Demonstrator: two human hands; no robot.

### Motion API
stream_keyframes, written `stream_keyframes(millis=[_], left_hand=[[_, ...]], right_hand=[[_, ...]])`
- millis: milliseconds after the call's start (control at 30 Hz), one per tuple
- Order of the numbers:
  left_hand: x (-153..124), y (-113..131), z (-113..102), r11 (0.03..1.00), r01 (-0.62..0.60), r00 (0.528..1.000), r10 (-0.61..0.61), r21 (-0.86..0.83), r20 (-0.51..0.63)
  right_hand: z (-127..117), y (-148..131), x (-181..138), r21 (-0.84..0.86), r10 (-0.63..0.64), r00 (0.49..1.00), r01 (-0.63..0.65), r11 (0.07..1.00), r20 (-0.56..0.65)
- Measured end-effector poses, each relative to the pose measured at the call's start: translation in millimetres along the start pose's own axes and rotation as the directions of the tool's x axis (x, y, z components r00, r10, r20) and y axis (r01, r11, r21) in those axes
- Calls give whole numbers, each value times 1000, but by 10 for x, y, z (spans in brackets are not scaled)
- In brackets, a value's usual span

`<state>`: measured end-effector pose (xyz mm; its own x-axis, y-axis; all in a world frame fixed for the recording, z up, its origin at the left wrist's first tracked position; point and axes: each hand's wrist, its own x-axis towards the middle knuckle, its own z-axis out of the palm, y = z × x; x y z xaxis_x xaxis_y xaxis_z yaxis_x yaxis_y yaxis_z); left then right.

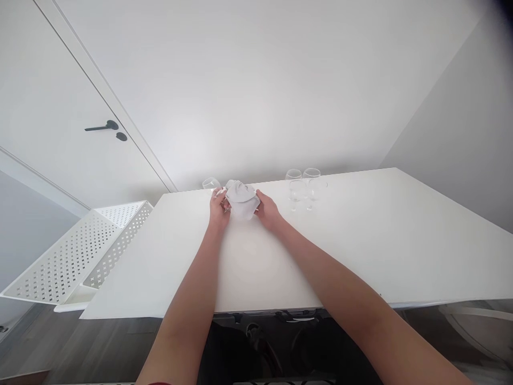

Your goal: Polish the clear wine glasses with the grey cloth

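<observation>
A crumpled white cloth (242,200) is held up between my two hands, over the far part of the white table (248,262). My left hand (219,209) is closed on the cloth's left side, its fingers curled. On the opposite side, my right hand (268,210) grips the edge with the thumb on top. Whether something lies inside the cloth cannot be made out. Just behind my left hand stands a clear glass (210,183), partly hidden by the fingers. To the right of my right hand, clear stemmed glasses (311,187) stand close together near the table's back edge.
A white perforated rack (72,256) adjoins the table's left side. Behind the table rises a white wall (256,96), with a door and its black handle (105,126) at the left. Dark wooden flooring (96,339) shows below the front edge.
</observation>
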<state>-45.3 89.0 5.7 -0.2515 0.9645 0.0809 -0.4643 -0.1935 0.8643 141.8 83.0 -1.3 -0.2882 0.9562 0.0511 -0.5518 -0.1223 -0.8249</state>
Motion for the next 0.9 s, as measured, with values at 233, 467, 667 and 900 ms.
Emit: stream_keyframes(millis=[233, 467, 667, 900], left_hand=[[12, -22, 16, 998, -6, 1000, 7, -60, 27], [-53, -16, 84, 997, 62, 993, -66, 39, 103], [-62, 0, 79, 997, 60, 991, -54, -45, 125], [71, -87, -41, 999, -39, 956, 30, -25, -292]], right_hand=[[50, -5, -64, -105, -27, 990, 42, 994, 137], [110, 38, -43, -191, -166, 984, 175, 966, 60], [-33, 102, 61, -59, 3, 974, -17, 998, -227], [-15, 64, 46, 15, -59, 994, 61, 998, -96]])
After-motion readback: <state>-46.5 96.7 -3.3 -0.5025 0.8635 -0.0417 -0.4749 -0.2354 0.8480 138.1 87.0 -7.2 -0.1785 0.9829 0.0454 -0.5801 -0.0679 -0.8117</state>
